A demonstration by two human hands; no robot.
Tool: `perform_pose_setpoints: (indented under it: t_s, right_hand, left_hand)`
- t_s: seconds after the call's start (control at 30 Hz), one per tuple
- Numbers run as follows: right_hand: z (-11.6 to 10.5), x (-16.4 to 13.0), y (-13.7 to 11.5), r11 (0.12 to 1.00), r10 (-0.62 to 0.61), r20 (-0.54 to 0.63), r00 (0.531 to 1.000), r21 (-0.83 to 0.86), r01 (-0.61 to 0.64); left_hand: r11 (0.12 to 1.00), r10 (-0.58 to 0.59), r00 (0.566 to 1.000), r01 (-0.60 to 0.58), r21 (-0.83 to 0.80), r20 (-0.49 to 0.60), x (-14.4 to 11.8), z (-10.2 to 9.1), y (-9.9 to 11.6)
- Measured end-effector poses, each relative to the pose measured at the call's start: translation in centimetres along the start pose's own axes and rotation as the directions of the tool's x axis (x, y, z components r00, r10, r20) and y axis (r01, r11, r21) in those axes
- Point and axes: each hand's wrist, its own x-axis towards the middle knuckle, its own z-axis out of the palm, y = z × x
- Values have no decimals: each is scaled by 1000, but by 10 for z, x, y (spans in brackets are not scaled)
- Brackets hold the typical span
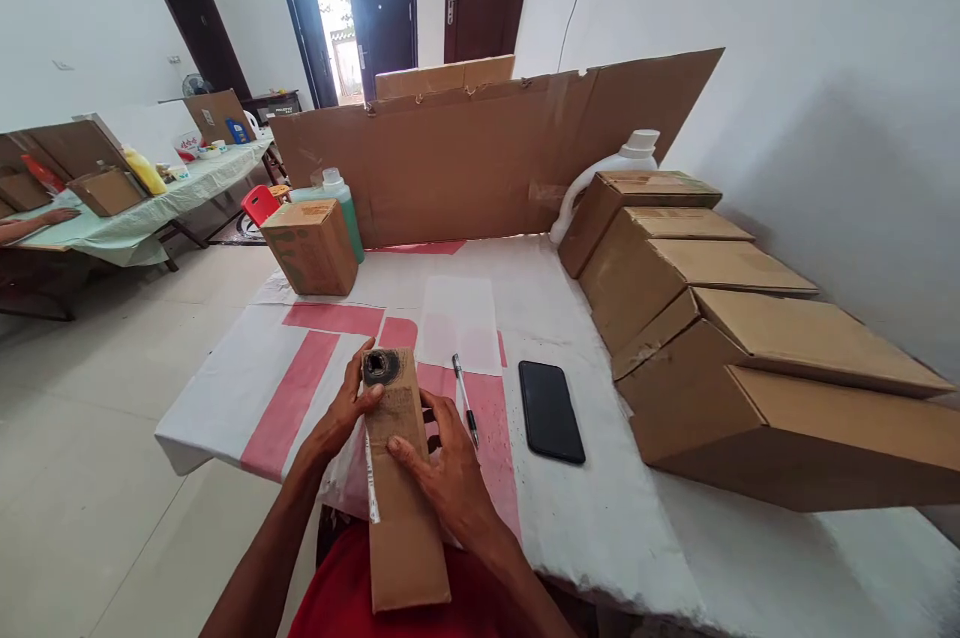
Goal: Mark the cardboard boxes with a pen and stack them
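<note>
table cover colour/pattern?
White table cover with red-pink rectangular blocks under the hands and the long cardboard box; the head view shows it.

Low in the frame's centre, the left hand (341,418) and right hand (446,473) grip a long cardboard box (401,488) over the table (600,518). A pen (465,398) and black phone (551,410) lie just right; stacked boxes (750,358) fill the right side.

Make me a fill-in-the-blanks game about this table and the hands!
1. Both hands, left and right, hold a long ____ box.
2. Between the pen and the stacked boxes lies a black ____.
3. The bottle behind the small box is ____ in colour.

Missing words: cardboard; phone; green
</note>
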Motion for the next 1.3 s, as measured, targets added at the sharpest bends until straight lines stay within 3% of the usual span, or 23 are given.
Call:
perform_pose_setpoints:
  t_s: [0.1,0.23,0.3,0.4,0.5,0.6,0.67,0.73,0.8,0.93,1.07,1.23,1.3]
  right_hand:
    - [-22,10,1,999,23,12,1000,-42,-22]
    - [-56,33,22,880,181,-195,964,-405,-247]
    - [-63,41,37,834,228,-238,944,-452,-316]
    - [-65,45,55,858,250,-214,944,-403,-319]
    - [-71,45,55,920,220,-220,950,-277,-278]
    - [-82,43,30,975,164,-297,941,-98,-201]
    - [-85,39,5,992,105,-322,941,105,-75]
    - [-78,33,-20,942,25,-277,961,328,70]
    - [-65,28,-38,881,-65,-188,980,450,145]
    - [-43,22,-49,923,-135,-94,986,350,160]
    - [-42,20,-47,949,-146,-73,987,273,160]
    - [-52,35,-52,933,-131,-178,975,311,182]
    - [-59,51,-51,950,-125,-230,965,252,183]
  left_hand:
    - [999,3,996,1,-45,86,-7,0,8]
    - [997,4,993,5,-73,122,-14,8,22]
    - [997,14,988,-3,-71,156,-13,15,28]
    - [998,55,979,-48,-41,198,-5,25,31]
    - [997,76,972,-69,-38,222,0,28,29]
    - [997,72,970,-64,-41,232,1,28,28]
    - [998,66,967,-58,-38,248,1,28,30]
    - [998,60,964,-50,-44,260,2,29,32]
    - [998,57,962,-44,-52,266,2,30,34]
    - [997,57,960,-39,-70,274,3,30,32]
    - [998,48,966,-36,-52,253,1,29,34]
    - [999,41,966,-32,-39,255,1,29,36]
    - [999,31,969,-23,-34,245,1,27,35]
